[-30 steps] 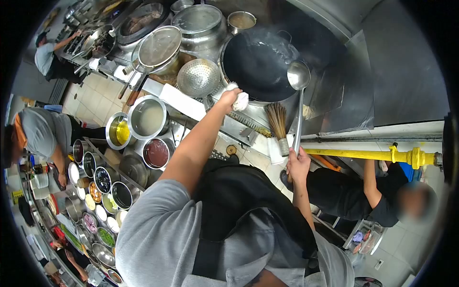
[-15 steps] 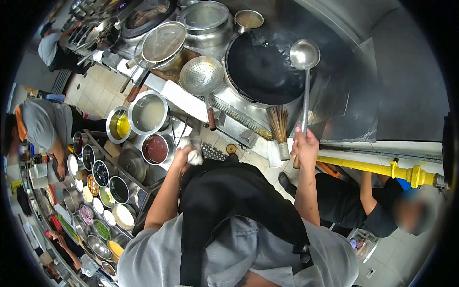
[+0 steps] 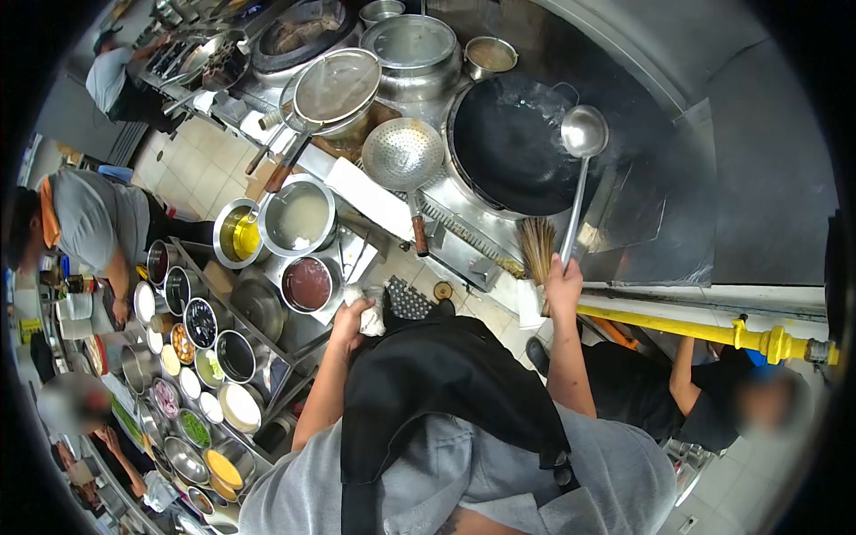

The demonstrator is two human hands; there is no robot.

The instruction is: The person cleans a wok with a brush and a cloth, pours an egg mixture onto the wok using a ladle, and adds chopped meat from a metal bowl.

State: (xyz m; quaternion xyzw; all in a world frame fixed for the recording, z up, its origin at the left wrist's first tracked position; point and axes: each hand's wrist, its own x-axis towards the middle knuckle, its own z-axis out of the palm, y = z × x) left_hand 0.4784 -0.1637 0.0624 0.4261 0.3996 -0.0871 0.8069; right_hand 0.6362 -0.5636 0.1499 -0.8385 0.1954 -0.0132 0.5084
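Observation:
My right hand is closed around the handle of a long steel ladle. The ladle's bowl hangs over the right side of a black wok, which gives off steam. Right beside that hand is a bamboo wok brush, bristles toward the wok; its grip is hidden, and whether my fingers touch it I cannot say. My left hand grips a bunched white cloth near the apron. Left of the wok lies a perforated strainer with a wooden handle.
Pots of red sauce, cloudy liquid and yellow oil stand at left, beyond several ingredient bowls. A fine mesh sieve rests on a pot. A yellow pipe runs at right, beside a person. Other people work at left.
The view has shifted, so the stove and pots appear lower and further right. My right hand with the ladle has come closer to the brush, covering its grip. My left hand still holds the cloth.

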